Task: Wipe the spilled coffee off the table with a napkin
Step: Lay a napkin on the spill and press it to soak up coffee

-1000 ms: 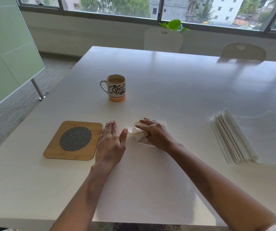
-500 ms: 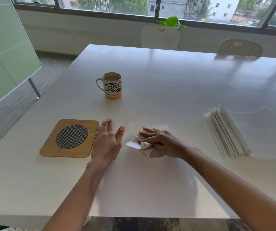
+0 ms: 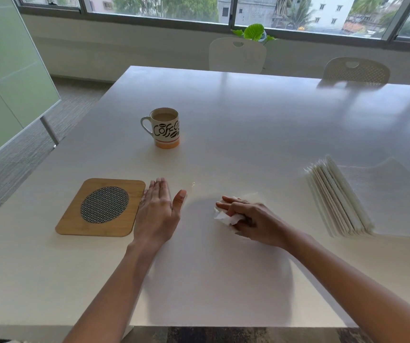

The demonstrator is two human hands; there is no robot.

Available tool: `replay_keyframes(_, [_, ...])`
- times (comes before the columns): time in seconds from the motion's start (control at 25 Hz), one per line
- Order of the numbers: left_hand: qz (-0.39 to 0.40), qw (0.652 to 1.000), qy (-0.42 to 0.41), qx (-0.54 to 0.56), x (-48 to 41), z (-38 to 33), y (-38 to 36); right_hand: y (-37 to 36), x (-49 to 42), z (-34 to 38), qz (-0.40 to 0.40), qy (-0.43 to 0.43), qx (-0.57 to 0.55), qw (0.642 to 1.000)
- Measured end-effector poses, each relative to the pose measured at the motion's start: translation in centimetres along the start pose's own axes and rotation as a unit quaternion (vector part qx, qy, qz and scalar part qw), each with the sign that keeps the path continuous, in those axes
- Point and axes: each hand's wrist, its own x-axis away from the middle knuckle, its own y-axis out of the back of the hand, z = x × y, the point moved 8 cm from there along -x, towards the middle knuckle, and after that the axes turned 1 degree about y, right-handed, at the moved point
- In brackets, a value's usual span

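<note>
Head | napkin (image 3: 226, 217) bunched in grip — right hand (image 3: 257, 222) | on table (image 3: 248, 120)

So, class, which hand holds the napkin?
The right hand grips the crumpled white paper napkin; the left hand lies flat and empty on the white table.

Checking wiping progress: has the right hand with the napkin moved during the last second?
Yes. The right hand, gripping the napkin, has slid rightward, away from the wooden coaster and toward the napkin stack.

Left hand (image 3: 158, 211) flat, palm down, fingers (image 3: 160, 188) straight. Right hand (image 3: 252, 222) grips napkin (image 3: 228, 218).
</note>
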Motion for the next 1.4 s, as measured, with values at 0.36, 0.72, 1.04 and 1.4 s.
replay_keyframes(0.36, [-0.001,0.999,-0.001,-0.044,0.3,-0.5,-0.3,1.1,-2.9,-2.6,-0.043,-0.082,0.086,0.992])
replay_keyframes(0.72, [0.008,0.995,0.003,-0.094,0.2,-0.6,-0.8,-0.7,-10.7,-1.9,-0.036,-0.108,0.105,0.988])
replay_keyframes(1.04, [0.015,0.996,0.003,-0.083,0.0,-0.5,-0.6,-3.1,-12.0,2.4,0.015,0.019,0.106,0.994])
replay_keyframes(1.4, [0.013,1.000,0.011,-0.005,0.0,-0.6,0.4,-4.7,-8.2,6.0,0.031,0.149,0.098,0.983])
